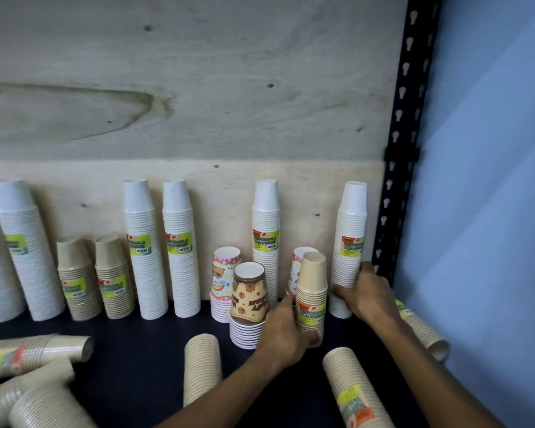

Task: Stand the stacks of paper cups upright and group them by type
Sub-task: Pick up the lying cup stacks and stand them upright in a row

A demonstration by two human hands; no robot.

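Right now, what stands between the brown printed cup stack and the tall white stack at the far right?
In the head view, a short tan stack gripped by the left hand; a pink-dotted stack behind it.

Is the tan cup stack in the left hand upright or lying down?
Upright: the tan stack stands base-up on the shelf, gripped by the left hand.

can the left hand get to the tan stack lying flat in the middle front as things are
Probably yes, once it lets go. The left hand now grips the short upright tan stack. The lying tan stack sits just beside that forearm on the dark shelf, with nothing between them.
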